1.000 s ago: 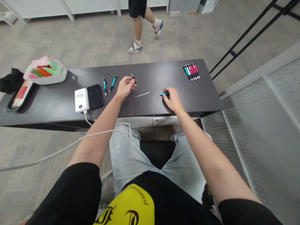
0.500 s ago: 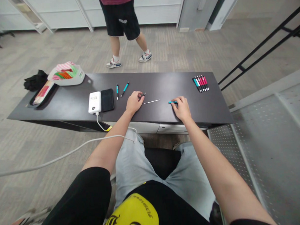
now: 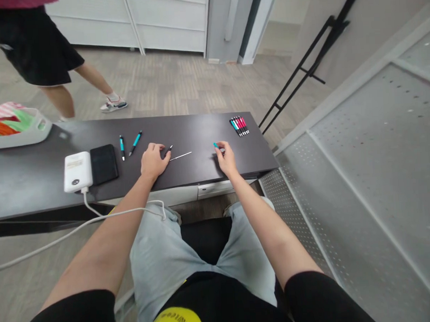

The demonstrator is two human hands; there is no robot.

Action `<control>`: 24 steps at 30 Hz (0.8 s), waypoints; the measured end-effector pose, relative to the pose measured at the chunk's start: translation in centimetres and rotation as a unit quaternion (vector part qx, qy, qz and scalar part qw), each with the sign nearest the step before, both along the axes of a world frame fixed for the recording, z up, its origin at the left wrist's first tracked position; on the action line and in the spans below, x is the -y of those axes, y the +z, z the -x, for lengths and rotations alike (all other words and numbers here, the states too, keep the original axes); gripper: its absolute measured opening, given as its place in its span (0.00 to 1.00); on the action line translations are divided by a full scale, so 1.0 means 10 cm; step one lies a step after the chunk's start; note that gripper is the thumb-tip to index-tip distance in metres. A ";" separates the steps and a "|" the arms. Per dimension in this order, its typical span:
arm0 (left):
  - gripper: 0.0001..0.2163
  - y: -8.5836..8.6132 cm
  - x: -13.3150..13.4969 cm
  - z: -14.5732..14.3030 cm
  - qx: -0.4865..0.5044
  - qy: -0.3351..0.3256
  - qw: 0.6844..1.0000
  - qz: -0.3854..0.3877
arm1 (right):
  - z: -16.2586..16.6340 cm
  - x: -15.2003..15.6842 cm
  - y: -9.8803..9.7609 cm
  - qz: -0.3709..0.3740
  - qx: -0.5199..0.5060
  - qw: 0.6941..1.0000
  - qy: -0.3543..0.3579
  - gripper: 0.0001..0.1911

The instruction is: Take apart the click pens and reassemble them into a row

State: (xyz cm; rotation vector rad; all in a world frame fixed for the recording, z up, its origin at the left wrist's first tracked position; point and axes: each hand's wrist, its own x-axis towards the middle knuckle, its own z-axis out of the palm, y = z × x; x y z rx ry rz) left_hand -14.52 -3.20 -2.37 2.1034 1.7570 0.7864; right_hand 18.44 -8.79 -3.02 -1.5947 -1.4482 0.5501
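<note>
My left hand (image 3: pixel 153 161) rests on the dark table (image 3: pixel 201 171) with its fingers curled round a small black pen part (image 3: pixel 169 149). A thin white pen refill (image 3: pixel 181 156) lies just right of it. My right hand (image 3: pixel 226 156) is closed on a teal pen barrel (image 3: pixel 216 145), lifted a little off the tabletop. Two teal pens (image 3: pixel 129 145) lie to the left of my left hand. A row of several pink, teal and black pens (image 3: pixel 239 125) sits at the far right corner.
A white power bank (image 3: pixel 77 171) with a cable and a black phone (image 3: pixel 103 164) lie at the left. A white basket (image 3: pixel 17 127) of coloured items stands far left. Another person's legs (image 3: pixel 69 86) move across the floor behind. Perforated metal panels (image 3: pixel 361 173) flank the right.
My view has swung to the right and tilted. The left hand lowered the black part onto the table. The right hand lifted the teal barrel slightly. The person behind walked left.
</note>
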 end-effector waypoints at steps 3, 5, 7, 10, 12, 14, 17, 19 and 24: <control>0.18 0.00 -0.01 0.00 -0.022 0.002 1.000 -0.004 | 0.00 0.00 -0.01 0.001 -0.029 0.999 -0.027 0.15; 0.18 0.00 -0.01 -0.01 -0.027 0.004 1.000 -0.003 | 0.00 -0.01 -0.02 0.004 -0.045 0.998 -0.037 0.15; 0.18 0.01 -0.01 0.00 -0.030 0.005 1.000 0.002 | 0.00 -0.01 -0.02 0.008 -0.057 0.998 -0.038 0.13; 0.19 0.02 0.00 0.00 -0.034 0.007 0.999 0.006 | 0.01 -0.01 -0.01 0.011 -0.069 0.997 -0.029 0.11; 0.19 0.02 0.00 0.00 -0.036 0.011 0.999 0.006 | 0.02 -0.01 0.00 0.011 -0.073 0.997 -0.025 0.11; 0.19 0.02 0.00 0.00 -0.037 0.013 0.999 0.004 | 0.03 -0.01 0.00 0.010 -0.074 0.997 -0.027 0.12; 0.18 0.02 0.00 0.00 -0.028 0.013 1.000 0.005 | 0.03 -0.01 -0.01 0.006 -0.075 0.997 -0.033 0.13; 0.18 0.03 0.00 0.00 -0.019 0.012 1.000 0.008 | 0.02 -0.01 -0.02 0.001 -0.077 0.996 -0.035 0.15; 0.16 0.01 -0.02 0.00 -0.020 0.008 1.000 0.008 | 0.01 -0.01 -0.04 -0.018 -0.092 0.995 -0.038 0.21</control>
